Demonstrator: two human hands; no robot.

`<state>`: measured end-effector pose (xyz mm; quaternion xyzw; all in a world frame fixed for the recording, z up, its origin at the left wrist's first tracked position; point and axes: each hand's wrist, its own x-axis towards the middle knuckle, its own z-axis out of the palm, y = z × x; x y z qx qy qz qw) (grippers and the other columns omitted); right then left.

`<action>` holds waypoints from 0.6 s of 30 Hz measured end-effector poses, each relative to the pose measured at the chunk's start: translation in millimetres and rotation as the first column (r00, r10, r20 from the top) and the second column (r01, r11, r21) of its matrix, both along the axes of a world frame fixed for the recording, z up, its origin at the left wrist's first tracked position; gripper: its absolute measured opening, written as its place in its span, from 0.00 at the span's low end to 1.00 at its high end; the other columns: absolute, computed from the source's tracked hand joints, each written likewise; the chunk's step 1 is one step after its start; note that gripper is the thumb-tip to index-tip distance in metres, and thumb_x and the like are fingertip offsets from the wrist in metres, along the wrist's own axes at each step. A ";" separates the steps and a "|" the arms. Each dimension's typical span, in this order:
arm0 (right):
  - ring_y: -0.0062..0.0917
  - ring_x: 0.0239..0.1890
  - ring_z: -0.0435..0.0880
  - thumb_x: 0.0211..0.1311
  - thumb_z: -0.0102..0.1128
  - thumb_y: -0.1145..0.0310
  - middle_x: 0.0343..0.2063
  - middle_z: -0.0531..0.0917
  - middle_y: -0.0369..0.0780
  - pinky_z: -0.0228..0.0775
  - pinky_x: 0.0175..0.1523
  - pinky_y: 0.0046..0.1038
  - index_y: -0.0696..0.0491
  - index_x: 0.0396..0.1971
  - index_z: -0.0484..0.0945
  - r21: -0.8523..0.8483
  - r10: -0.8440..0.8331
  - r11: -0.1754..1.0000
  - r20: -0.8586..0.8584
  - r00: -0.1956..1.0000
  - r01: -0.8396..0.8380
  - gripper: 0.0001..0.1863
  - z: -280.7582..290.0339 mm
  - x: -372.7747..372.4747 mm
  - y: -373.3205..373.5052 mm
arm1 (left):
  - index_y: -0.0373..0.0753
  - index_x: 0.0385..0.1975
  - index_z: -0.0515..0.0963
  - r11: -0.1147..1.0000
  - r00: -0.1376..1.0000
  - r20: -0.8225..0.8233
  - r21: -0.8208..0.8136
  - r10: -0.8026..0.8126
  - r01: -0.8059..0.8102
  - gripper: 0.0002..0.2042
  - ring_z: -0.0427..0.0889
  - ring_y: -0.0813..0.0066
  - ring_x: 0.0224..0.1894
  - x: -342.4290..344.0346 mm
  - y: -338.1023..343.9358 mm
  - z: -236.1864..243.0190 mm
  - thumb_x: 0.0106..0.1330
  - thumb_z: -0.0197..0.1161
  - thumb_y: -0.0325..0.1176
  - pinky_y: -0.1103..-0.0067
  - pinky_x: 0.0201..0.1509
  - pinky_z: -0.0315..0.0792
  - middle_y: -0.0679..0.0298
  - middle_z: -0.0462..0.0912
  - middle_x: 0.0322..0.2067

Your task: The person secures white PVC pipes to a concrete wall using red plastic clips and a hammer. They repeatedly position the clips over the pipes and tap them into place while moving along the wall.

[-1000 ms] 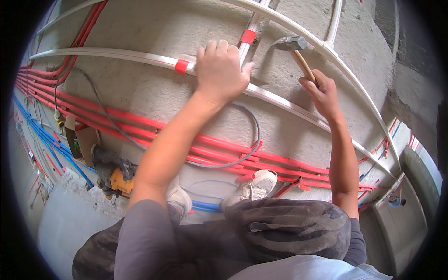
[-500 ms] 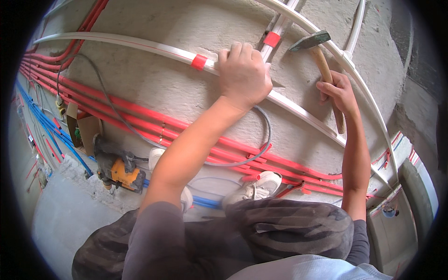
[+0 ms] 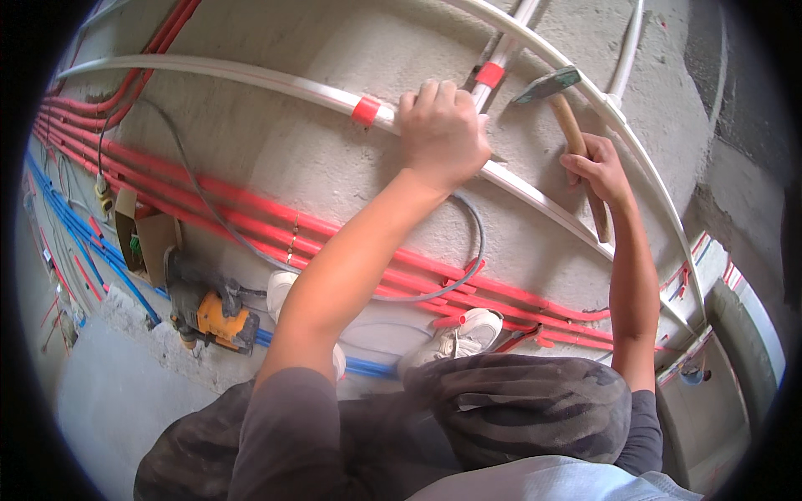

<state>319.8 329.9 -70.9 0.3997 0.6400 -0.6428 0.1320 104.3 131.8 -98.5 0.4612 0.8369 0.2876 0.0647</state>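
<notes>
My left hand [image 3: 443, 134] is closed, knuckles up, over the junction where a long white conduit [image 3: 535, 200] meets a crossing white one [image 3: 501, 58]; what its fingers hold is hidden, though a small dark point shows at its right. Red bands [image 3: 365, 111] wrap the conduits beside it. My right hand [image 3: 597, 171] grips the wooden handle of a hammer [image 3: 568, 121] partway along, with the dark metal head up-left near the curved white conduit [image 3: 628, 134] and the handle's end below my fingers.
Red pipes [image 3: 192, 184] run below the conduits, with a looped grey cable [image 3: 476, 234]. At left lie blue pipes [image 3: 79, 230], a cardboard box [image 3: 154, 238] and a yellow-and-black power tool [image 3: 213, 313]. My shoe [image 3: 464, 334] stands among the pipes; a concrete edge [image 3: 727, 326] is at right.
Since a second ago, both hands appear farther right in the view, and my left fingers are more curled. The hammer now extends below my right hand, held higher on its handle.
</notes>
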 end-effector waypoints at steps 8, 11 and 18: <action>0.16 0.18 0.75 0.61 0.69 0.61 0.17 0.75 0.33 0.73 0.23 0.23 0.54 0.28 0.75 0.069 -0.041 0.997 0.006 0.999 0.041 0.14 8.3 -4.0 -7.6 | 0.38 0.25 0.80 0.999 0.999 -0.038 -0.041 -0.029 0.028 0.13 0.78 0.56 0.40 0.8 2.7 2.6 0.54 0.73 0.41 0.61 0.45 0.68 0.58 0.80 0.32; 0.16 0.16 0.74 0.62 0.69 0.61 0.16 0.74 0.32 0.70 0.20 0.23 0.55 0.29 0.75 0.080 -0.043 0.996 -0.010 0.999 0.044 0.14 6.0 -2.3 -7.2 | 0.37 0.26 0.80 0.997 0.998 -0.019 -0.047 -0.061 0.060 0.14 0.78 0.55 0.40 -5.3 1.5 7.9 0.57 0.73 0.43 0.61 0.45 0.69 0.57 0.80 0.32; 0.15 0.15 0.72 0.63 0.68 0.60 0.16 0.74 0.31 0.70 0.19 0.22 0.54 0.29 0.75 0.058 -0.034 0.998 -0.060 0.998 0.037 0.14 -0.8 -7.4 -9.7 | 0.37 0.24 0.78 0.784 0.752 -0.234 -0.271 -0.616 0.558 0.09 0.79 0.54 0.40 -128.3 -25.8 105.9 0.61 0.67 0.35 0.62 0.46 0.72 0.55 0.79 0.32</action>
